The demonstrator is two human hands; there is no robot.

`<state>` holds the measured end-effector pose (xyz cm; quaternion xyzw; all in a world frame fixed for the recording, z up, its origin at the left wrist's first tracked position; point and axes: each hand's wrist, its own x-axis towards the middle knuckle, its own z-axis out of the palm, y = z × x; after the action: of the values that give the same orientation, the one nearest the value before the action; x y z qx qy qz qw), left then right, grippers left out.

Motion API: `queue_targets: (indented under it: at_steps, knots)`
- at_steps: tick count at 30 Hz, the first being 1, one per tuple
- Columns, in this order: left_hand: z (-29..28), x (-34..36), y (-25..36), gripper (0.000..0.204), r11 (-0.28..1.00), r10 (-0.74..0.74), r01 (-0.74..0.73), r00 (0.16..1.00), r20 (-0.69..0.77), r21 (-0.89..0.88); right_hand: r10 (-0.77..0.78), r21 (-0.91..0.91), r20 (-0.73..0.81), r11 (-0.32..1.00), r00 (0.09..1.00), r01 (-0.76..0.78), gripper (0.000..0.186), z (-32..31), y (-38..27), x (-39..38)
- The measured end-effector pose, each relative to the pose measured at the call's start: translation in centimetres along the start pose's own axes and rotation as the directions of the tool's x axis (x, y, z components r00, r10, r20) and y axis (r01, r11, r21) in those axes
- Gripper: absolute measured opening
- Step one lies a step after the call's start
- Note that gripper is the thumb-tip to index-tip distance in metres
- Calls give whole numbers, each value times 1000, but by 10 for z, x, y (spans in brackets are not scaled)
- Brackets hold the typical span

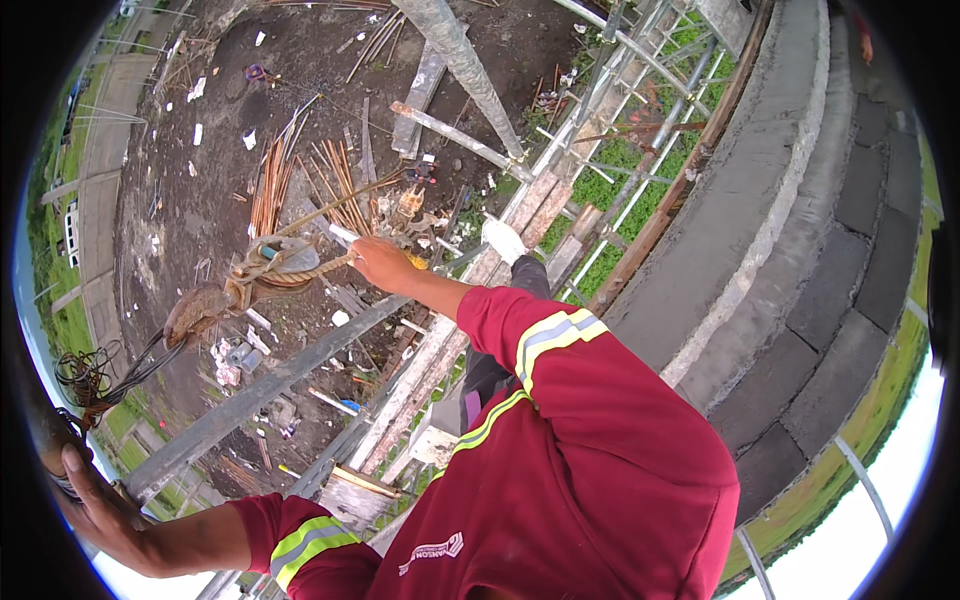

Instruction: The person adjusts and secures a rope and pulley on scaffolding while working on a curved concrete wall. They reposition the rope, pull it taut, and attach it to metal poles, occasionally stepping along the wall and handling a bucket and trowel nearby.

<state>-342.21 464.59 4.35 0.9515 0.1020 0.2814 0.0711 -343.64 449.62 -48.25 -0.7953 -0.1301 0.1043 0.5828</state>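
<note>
My left hand (100,510) is at the lower left, wrapped round a dark metal pole (48,440) at the picture's rim. From that pole, bundled wire (95,385) holds a rusty hook (195,312) with a pulley (285,258) at its end. A thick tan rope (318,270) runs over the pulley. My right hand (385,264) reaches out to the pulley's right, its fingers closed on the rope. Another length of rope slants away toward the ground. A short white piece shows beside the right fingers; whether they touch it I cannot tell.
I am high on scaffolding, with a diagonal tube (270,400) and wooden planks (410,385) below me. To the right runs a curved wall with fresh mortar (700,240) and grey blocks (830,290). Far below lie rusty bars (270,190) and scattered debris on dark soil.
</note>
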Motion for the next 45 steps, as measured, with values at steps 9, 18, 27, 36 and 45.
queue_targets:
  at_steps: [9, 18, 27, 36, 45]
  knots:
    - [-10, 7, -2, 80, 987, -45, 28, 993, 107, 157, -84, -42, 0, 996, 996, 84, 59, -2, -31, -33]
    - [1, 19, 5, 68, 981, 182, -191, 960, 211, 20, 462, -335, -42, 829, 886, -448, 64, -185, 81, -192]
    - [-5, 18, 16, 66, 981, 174, -190, 958, 226, 48, 547, 140, -771, 647, 328, -750, 54, -311, 140, -410]
    - [6, 26, 1, 72, 962, 218, -237, 966, 139, 138, 666, 262, -651, 647, 364, -716, 51, -287, 170, -443]
    - [-18, 10, 40, 77, 970, 160, -181, 979, 130, 164, 734, 455, -506, 673, 453, -582, 44, -298, 210, -445]
